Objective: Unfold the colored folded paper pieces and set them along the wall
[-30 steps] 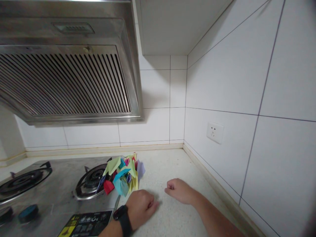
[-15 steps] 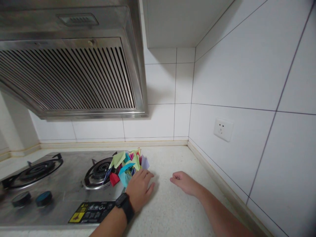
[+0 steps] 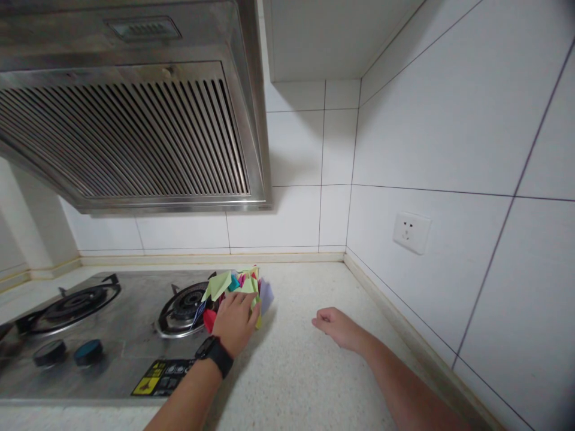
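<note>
A heap of folded coloured papers (image 3: 218, 285), in green, red, blue, yellow and lilac, lies at the right edge of the stove, partly over its right burner. My left hand (image 3: 238, 320), wearing a black watch (image 3: 214, 354) on the wrist, is laid over the front of the heap with its fingers stretched forward. It covers some of the papers. My right hand (image 3: 336, 326) is curled into a loose fist at the pale speckled countertop (image 3: 287, 365), apart from the papers. Nothing shows in its fingers.
A steel gas stove (image 3: 139, 335) with two burners and two knobs (image 3: 88, 353) fills the left. Above it hangs a range hood (image 3: 148, 137), beside a wall cabinet (image 3: 327, 42). A white socket (image 3: 412, 232) is on the tiled wall at right.
My left hand has moved left and slightly up onto the papers, hiding the blue one. My right hand stays curled in nearly the same spot. The view has shifted slightly.
</note>
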Demonstrator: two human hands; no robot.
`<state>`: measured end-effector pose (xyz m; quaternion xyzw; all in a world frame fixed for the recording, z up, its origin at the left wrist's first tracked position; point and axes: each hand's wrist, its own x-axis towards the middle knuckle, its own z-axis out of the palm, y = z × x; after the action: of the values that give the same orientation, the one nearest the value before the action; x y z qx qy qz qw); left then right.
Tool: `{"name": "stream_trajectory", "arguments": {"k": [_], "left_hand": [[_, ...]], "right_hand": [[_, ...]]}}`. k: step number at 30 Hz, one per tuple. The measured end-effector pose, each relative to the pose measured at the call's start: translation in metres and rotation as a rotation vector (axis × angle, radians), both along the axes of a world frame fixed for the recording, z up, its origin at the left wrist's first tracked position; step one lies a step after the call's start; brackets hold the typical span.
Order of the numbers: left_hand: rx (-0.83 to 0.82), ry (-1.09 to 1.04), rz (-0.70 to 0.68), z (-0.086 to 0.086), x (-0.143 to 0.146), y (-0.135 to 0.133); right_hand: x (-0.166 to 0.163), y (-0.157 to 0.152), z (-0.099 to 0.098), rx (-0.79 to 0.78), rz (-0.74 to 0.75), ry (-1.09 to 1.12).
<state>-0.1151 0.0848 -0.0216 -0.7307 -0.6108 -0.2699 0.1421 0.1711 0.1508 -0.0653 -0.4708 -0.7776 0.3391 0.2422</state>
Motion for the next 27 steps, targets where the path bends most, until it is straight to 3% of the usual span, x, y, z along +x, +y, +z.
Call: {"name": "stream_trajectory", "arguments": {"k": [11,18,23,27], "left_hand": [[-0.034,0.033,0.015,-0.002,0.002,-0.001],[0.108,-0.061,-0.002,0.007,-0.003,-0.003],[0.24,-0.229,-0.216,0.01,-0.002,-0.007],[0.211,-0.359,-0.391,0.005,0.01,-0.012]], "right_hand": [[-0.001,-0.003,0.002,-0.044,-0.005,0.019],[0.002,-0.002,-0.001,-0.052,-0.019,-0.008],[0.0,-0.007,0.003,-0.04,-0.012,-0.006],[0.003,-0.011,0.008,-0.071,-0.037,0.003]]}}
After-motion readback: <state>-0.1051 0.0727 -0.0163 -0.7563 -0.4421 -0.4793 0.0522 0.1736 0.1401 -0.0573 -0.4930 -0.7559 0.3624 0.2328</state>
